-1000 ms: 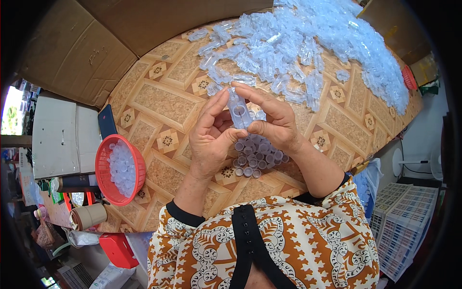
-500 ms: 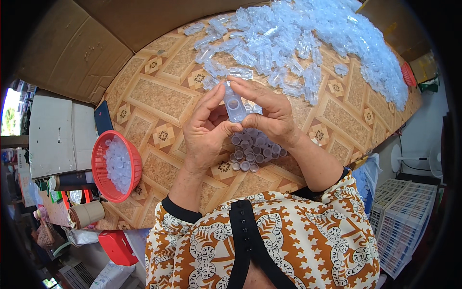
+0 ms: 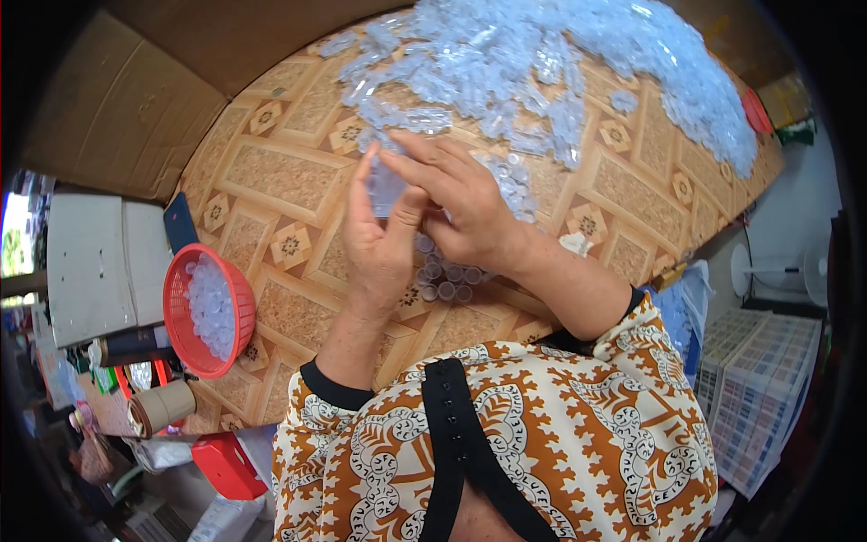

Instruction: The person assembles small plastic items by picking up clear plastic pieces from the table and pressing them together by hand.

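Two hands met over the middle of the patterned tabletop [image 3: 289, 172], and between them we held a small clear plastic tube [image 3: 386, 188]. Our left hand [image 3: 377, 242] stood with its fingers pointing up toward the far edge, thumb and forefinger pinched on the tube's left side. Our right hand [image 3: 461, 203] reached across from the right, its fingers closed over the top and right side of the same tube, so both grips were clamped on it. The tube sat raised above the tabletop, partly hidden by our fingers.

Just under our palms, toward the near edge, a cluster of small round clear caps [image 3: 444, 275] lay on the tabletop. Along the far edge and far right corner spread a big heap of clear plastic pieces [image 3: 560, 63], its nearest pieces lying just beside our fingertips. A red basket [image 3: 181, 339] with more clear pieces inside sat at the left edge of the tabletop, well apart from our hands. Brown cardboard [image 3: 108, 108] stood past the far left corner. A roll of brown tape [image 3: 163, 406] lay below the basket, off the tabletop.
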Available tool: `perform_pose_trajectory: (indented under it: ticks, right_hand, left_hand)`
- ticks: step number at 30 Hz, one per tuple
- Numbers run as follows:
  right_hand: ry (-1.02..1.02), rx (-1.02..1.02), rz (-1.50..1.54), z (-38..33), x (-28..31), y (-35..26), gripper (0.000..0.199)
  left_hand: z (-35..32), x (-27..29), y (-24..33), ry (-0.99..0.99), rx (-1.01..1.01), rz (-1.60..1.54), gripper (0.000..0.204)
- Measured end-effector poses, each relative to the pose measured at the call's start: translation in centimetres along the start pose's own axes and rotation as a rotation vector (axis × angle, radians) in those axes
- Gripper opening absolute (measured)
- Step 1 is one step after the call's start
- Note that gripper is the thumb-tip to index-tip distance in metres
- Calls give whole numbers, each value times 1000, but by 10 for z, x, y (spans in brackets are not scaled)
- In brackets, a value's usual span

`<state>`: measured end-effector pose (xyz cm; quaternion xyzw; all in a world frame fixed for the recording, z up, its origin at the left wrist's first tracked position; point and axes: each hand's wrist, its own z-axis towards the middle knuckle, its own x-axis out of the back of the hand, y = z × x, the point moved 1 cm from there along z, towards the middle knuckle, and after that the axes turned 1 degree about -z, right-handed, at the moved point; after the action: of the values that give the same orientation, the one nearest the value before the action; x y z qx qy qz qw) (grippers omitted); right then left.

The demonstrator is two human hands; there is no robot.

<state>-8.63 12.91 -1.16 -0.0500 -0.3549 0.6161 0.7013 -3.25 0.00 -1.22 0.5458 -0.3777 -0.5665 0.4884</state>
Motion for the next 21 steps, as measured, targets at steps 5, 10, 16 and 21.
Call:
perform_pose_trajectory:
  ticks: [5, 10, 16, 21]
  right_hand:
    - [-7, -238, 108, 6, 33, 29, 23]
    - [-400, -737, -556, 18, 93, 45, 11]
    - [-626, -811, -527, 0, 107, 42, 25]
    - [-672, -741, -624, -7, 86, 46, 25]
  left_hand:
    - [5, -4, 3, 42, 137, -120, 37]
    - [-3, -2, 11, -4, 73, -7, 36]
    - [-7, -8, 4, -39, 79, 87, 36]
    - [-9, -8, 0, -34, 113, 125, 36]
